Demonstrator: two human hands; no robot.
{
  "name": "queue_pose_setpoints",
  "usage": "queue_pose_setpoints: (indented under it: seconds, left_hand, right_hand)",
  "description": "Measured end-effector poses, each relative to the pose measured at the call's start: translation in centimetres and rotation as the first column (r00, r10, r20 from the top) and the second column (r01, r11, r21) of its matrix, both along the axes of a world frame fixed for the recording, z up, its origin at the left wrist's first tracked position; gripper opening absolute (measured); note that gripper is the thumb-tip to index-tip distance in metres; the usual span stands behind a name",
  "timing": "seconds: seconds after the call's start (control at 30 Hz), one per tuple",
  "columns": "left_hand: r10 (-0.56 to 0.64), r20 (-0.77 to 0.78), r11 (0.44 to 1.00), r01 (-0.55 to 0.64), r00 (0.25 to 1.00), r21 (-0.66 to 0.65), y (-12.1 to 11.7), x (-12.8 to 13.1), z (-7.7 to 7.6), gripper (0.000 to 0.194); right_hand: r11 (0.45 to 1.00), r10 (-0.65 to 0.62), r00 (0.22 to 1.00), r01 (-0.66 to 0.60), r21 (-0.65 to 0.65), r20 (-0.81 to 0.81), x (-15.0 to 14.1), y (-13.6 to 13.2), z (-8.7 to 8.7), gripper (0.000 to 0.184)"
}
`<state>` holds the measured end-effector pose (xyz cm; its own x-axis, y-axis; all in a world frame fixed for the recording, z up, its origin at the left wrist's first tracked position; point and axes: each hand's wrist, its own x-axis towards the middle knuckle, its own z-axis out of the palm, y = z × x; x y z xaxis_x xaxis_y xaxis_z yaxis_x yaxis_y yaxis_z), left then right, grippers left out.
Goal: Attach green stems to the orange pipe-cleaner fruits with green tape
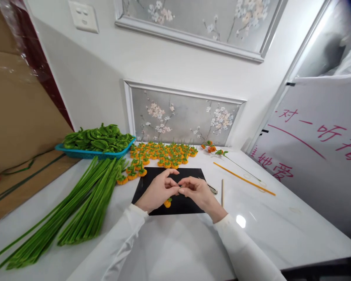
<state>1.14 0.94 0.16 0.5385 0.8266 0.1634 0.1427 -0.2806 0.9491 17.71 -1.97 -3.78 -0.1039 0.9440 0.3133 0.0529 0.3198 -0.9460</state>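
Observation:
My left hand (160,190) and my right hand (197,191) meet over a black mat (190,208), thumbs and index fingertips pinched close together. Whatever is between the fingertips is too small to make out. Just below my left hand is a small orange pumpkin-shaped piece (167,203) with a green top; I cannot tell whether it lies on the mat or hangs above it. Behind the mat stand many similar orange pieces with green tops (163,154). Partly behind my right hand, a dark slim tool (213,189) rests by the mat's right edge.
Green pipe cleaners (87,203) lie in bundles on the white table (175,249) at left. Behind them a blue tray (84,154) holds green looped pieces (101,140). To the right are a wooden stick (222,193), an orange pipe cleaner (242,178) and a stemmed orange-fruit sprig (212,148).

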Motion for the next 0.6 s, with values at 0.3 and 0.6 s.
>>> queue_pose_setpoints:
  seconds: [0.3, 0.6]
  left_hand:
    - [-0.169, 0.035, 0.977, 0.172, 0.985, -0.127, 0.18, -0.35, 0.30, 0.047]
    - [-0.095, -0.078, 0.995, 0.092, 0.992, -0.049, 0.67, -0.46, -0.47, 0.034]
  right_hand:
    - [0.997, -0.037, 0.993, 0.028, 0.076, 0.115, 0.85, -0.06, -0.03, 0.010]
    - [0.944, -0.276, 0.876, 0.169, 0.284, 0.395, 0.34, -0.15, 0.01, 0.006]
